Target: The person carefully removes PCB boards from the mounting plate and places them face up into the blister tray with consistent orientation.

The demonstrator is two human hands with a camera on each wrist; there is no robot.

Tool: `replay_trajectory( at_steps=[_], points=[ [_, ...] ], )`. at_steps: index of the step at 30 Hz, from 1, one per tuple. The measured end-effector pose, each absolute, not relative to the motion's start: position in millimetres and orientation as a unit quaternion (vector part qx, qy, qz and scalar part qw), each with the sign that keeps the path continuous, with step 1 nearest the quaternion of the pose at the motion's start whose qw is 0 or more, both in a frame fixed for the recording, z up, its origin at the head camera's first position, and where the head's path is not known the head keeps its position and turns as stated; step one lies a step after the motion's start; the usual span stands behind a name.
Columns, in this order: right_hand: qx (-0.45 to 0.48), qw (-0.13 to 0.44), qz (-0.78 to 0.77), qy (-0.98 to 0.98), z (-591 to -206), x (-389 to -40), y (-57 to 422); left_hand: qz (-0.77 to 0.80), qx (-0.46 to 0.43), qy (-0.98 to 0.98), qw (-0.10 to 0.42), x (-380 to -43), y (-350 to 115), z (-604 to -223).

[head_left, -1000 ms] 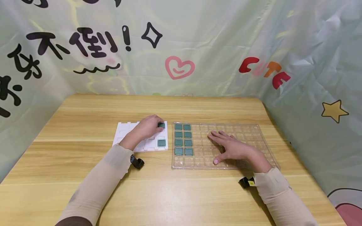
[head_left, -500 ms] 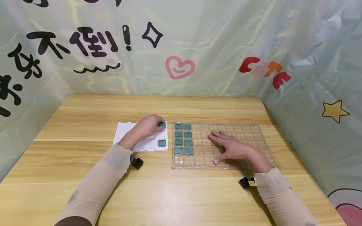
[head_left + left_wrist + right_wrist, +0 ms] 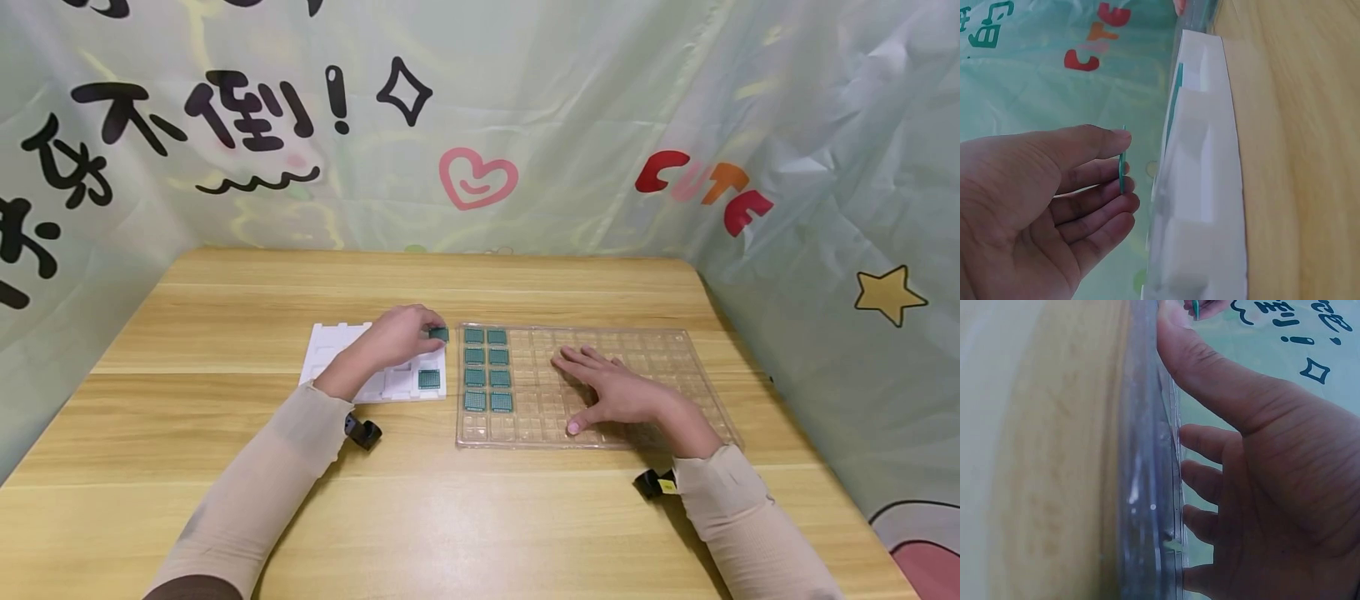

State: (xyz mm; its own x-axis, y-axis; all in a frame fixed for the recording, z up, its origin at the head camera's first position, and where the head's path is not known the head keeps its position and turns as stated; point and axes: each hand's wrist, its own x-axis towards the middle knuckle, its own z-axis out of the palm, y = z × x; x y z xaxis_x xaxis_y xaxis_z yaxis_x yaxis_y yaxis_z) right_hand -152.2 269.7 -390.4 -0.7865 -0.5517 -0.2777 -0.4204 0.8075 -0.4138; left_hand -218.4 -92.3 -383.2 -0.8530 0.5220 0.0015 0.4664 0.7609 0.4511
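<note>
My left hand (image 3: 401, 333) pinches a small green circuit board (image 3: 439, 333) between thumb and fingertips, over the far right corner of the white tray (image 3: 324, 337). In the left wrist view this board (image 3: 1122, 169) appears edge-on, raised off the tray. Another green board (image 3: 429, 379) lies in the white tray's near right pocket. Two columns of green boards (image 3: 499, 378) fill pockets along the left side of the clear plastic tray (image 3: 525, 445). My right hand (image 3: 618, 396) rests on that clear tray with fingers spread, its thumb near the front edge.
Both trays lie side by side on a wooden table (image 3: 450, 517), with a narrow gap between them. A printed fabric curtain (image 3: 570, 108) surrounds the back and sides. Small black wrist cameras hang below the left sleeve (image 3: 262, 475) and right sleeve (image 3: 742, 508).
My left hand has lifted the circuit board from the white tray's far right pocket and shifted it slightly right, to the tray's edge. The right hand stays in place.
</note>
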Motion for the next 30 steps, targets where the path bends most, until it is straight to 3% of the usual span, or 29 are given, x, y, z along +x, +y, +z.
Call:
replay_trajectory(
  at_steps=[30],
  points=[
    [-0.259, 0.197, -0.173, 0.93, -392.7, -153.8, 271.3, 0.205, 0.3, 0.927, 0.096, -205.0, -79.9, -379.1]
  ],
)
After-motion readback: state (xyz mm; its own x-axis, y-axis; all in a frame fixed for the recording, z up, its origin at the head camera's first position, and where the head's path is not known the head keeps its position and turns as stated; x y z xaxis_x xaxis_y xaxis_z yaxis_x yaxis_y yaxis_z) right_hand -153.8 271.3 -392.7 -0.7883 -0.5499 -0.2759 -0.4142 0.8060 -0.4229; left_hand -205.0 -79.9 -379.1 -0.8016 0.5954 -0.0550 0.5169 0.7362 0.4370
